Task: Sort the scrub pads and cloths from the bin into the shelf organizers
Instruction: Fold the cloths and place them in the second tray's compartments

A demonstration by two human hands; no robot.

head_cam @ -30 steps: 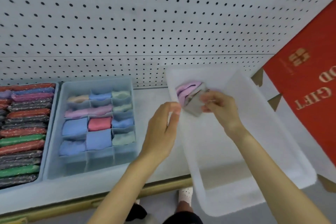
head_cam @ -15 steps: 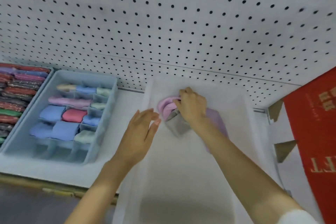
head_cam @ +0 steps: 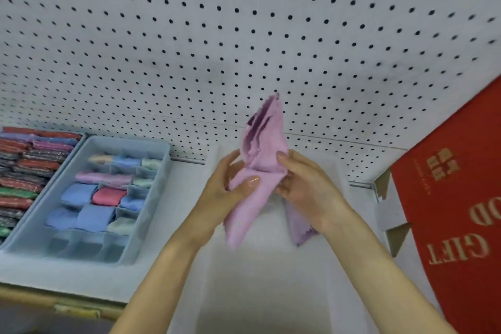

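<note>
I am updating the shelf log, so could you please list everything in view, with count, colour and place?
Cloth: one, pink, held up over the bin.
Bin: one, translucent white, centre.
Divided organizer: one, pale blue, left of the bin, holding blue, pink, green and red folded cloths.
Scrub pad tray: one, far left, with red, green, purple and dark pads.
Gift box: one, red, right.
Pegboard: white, behind.
Left hand: gripping the cloth.
Right hand: gripping the cloth.

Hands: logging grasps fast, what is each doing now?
Left hand: closed on the pink cloth.
Right hand: closed on the same cloth.
</note>
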